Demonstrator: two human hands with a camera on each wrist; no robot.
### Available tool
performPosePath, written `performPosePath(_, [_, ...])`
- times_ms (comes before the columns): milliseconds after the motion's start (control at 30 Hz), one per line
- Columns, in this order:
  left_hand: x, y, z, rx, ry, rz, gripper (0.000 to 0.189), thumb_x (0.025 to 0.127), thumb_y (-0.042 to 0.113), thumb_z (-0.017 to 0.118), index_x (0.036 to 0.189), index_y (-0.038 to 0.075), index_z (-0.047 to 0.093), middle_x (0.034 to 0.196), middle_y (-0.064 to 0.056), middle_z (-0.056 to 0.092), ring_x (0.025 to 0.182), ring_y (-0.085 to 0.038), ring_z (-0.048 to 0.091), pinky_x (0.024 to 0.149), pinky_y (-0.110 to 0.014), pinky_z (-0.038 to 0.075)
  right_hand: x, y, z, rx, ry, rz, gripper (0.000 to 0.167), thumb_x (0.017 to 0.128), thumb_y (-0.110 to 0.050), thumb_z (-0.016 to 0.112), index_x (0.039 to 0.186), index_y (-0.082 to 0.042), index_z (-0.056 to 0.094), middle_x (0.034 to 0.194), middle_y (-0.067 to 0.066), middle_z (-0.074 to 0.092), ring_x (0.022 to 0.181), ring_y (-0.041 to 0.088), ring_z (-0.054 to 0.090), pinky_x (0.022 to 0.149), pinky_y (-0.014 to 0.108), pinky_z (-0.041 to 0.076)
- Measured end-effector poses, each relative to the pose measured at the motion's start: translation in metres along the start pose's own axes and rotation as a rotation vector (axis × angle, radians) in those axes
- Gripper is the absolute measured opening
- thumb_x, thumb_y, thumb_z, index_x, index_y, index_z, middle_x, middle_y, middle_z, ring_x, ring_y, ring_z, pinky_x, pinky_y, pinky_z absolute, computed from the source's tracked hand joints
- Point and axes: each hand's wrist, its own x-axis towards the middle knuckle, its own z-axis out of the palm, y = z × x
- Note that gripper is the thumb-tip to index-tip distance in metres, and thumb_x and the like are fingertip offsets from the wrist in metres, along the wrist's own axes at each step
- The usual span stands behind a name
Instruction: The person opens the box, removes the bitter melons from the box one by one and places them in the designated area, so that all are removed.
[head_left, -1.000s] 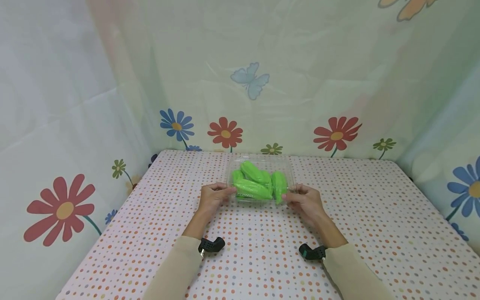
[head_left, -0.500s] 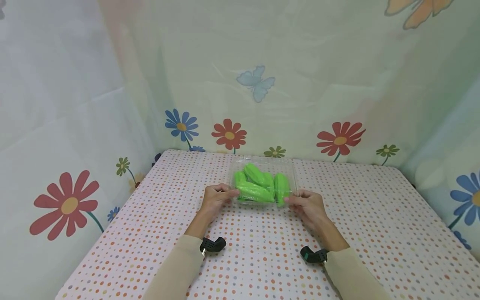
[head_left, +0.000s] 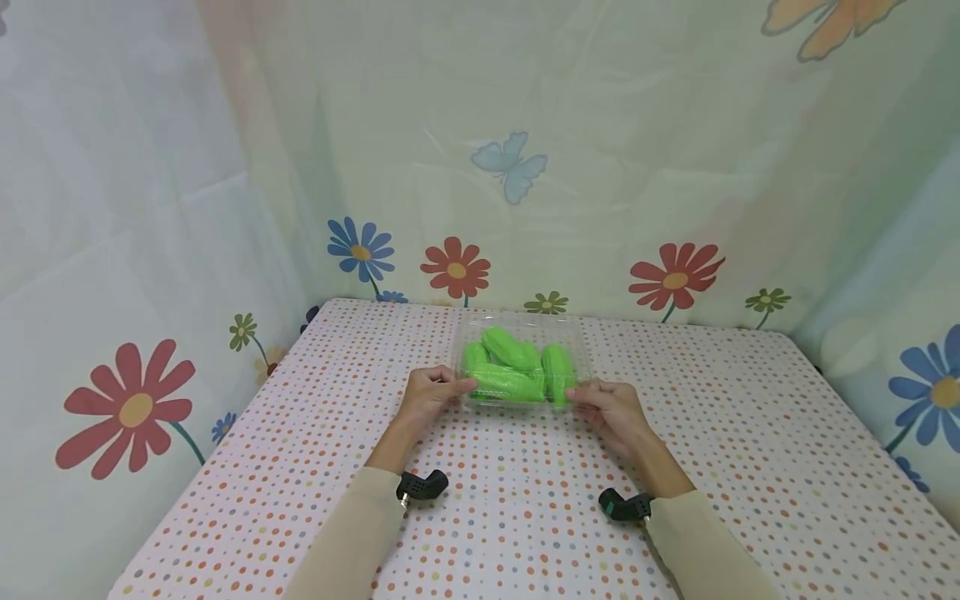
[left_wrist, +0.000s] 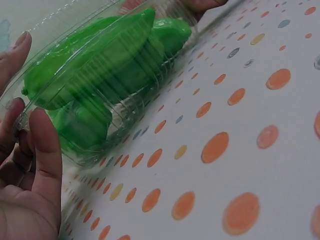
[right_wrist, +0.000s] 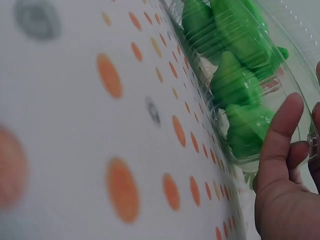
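Observation:
A clear plastic clamshell box [head_left: 558, 325] sits on the table in front of me, its lid down. Inside lie several bright green, long pieces [head_left: 506, 385] with pointed tips, like fruit or vegetables. At the box's near left corner my left hand [head_left: 429, 398] pinches the edge between thumb and fingers; the left wrist view has the thumb against the ribbed wall [left_wrist: 131, 116]. My right hand [head_left: 613, 410] grips the near right corner likewise, its thumb [right_wrist: 282, 125] in front of the rim. Fingers behind the box edges are partly hidden.
A white cloth with coloured dots [head_left: 510, 517] covers the table. Pale curtains printed with flowers and a butterfly [head_left: 512, 167] hang behind and on both sides. Each wrist carries a small black camera mount [head_left: 423, 485].
The head view has shifted slightly. Both hands keep their hold on the box's corners, and the box stays in nearly the same place.

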Motion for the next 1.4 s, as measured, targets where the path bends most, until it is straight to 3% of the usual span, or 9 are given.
performPosePath(167, [0.0,0.007,-0.005,-0.026,-0.096,-0.031,0.034,0.082,0.02,0.086,0.065,0.012,0.057,0.066,0.003,0.053,0.058,-0.015,0.049,0.058,-0.029,0.044,0.0,-0.007,-0.004,-0.223,-0.034,-0.024,0.045,0.092,-0.015,0.075,0.061,-0.01,0.044,0.069,-0.001,0.046,0.062,0.014,0.042,0.06,0.028,0.044])
performPosePath(400, [0.001,0.008,-0.018,-0.165,-0.226,-0.128,0.017,0.094,0.014,0.073,0.081,0.012,0.063,0.082,-0.003,0.061,0.072,-0.016,0.057,0.067,-0.03,0.049,-0.005,-0.023,-0.008,-0.412,-0.068,0.039,0.04,0.097,-0.034,0.07,0.076,-0.002,0.055,0.069,0.006,0.043,0.058,0.019,0.031,0.056,0.031,0.034])
performPosePath(500, [0.002,0.009,-0.025,-0.174,-0.264,-0.174,0.011,0.099,0.018,0.067,0.096,0.008,0.068,0.091,-0.006,0.064,0.083,-0.021,0.064,0.071,-0.033,0.054,-0.008,-0.031,-0.006,-0.518,-0.07,0.068,0.044,0.097,-0.041,0.067,0.087,0.001,0.061,0.078,0.006,0.051,0.063,0.02,0.039,0.058,0.032,0.037])
performPosePath(567, [0.002,0.011,-0.032,-0.19,-0.308,-0.191,0.025,0.102,0.022,0.061,0.112,0.0,0.067,0.097,-0.007,0.066,0.092,-0.027,0.066,0.075,-0.037,0.056,-0.01,-0.036,-0.004,-0.586,-0.076,0.085,0.05,0.098,-0.047,0.064,0.095,0.002,0.065,0.086,0.008,0.057,0.071,0.022,0.046,0.061,0.033,0.039])
performPosePath(733, [0.003,0.017,-0.051,-0.222,-0.359,-0.2,0.041,0.104,0.021,0.05,0.135,-0.004,0.058,0.106,-0.009,0.071,0.103,-0.034,0.068,0.083,-0.043,0.057,-0.013,-0.046,-0.001,-0.722,-0.074,0.128,0.061,0.098,-0.058,0.057,0.104,0.002,0.065,0.095,0.012,0.059,0.084,0.028,0.052,0.067,0.037,0.04])
performPosePath(900, [0.008,0.017,-0.057,-0.172,-0.272,-0.187,0.043,0.103,0.011,0.053,0.144,-0.002,0.052,0.106,-0.012,0.076,0.102,-0.031,0.073,0.086,-0.041,0.058,-0.015,-0.053,0.003,-0.796,-0.003,0.139,0.064,0.097,-0.062,0.055,0.114,0.001,0.058,0.117,0.019,0.057,0.104,0.033,0.053,0.082,0.046,0.044])
performPosePath(1067, [0.017,0.018,-0.05,-0.114,-0.179,-0.199,0.05,0.102,0.012,0.06,0.15,0.006,0.047,0.123,-0.02,0.07,0.109,-0.033,0.07,0.09,-0.043,0.057,-0.014,-0.059,0.006,-0.757,0.059,0.097,0.073,0.096,-0.062,0.057,0.131,0.002,0.046,0.132,0.024,0.047,0.118,0.038,0.048,0.094,0.053,0.043])
performPosePath(1233, [0.023,0.019,-0.038,-0.101,-0.102,-0.203,0.063,0.098,0.01,0.064,0.156,0.01,0.039,0.141,-0.021,0.058,0.124,-0.035,0.061,0.101,-0.048,0.05,-0.01,-0.056,0.006,-0.697,0.067,-0.013,0.088,0.097,-0.055,0.06,0.16,-0.006,0.022,0.159,0.026,0.03,0.141,0.047,0.036,0.107,0.062,0.038])
performPosePath(1400, [0.031,0.019,-0.028,-0.087,-0.073,-0.18,0.068,0.099,0.007,0.06,0.16,0.012,0.03,0.149,-0.022,0.049,0.131,-0.038,0.054,0.108,-0.052,0.044,-0.005,-0.052,0.01,-0.636,0.066,-0.181,0.082,0.099,-0.042,0.065,0.163,-0.016,0.021,0.165,0.02,0.025,0.148,0.046,0.026,0.111,0.065,0.033])
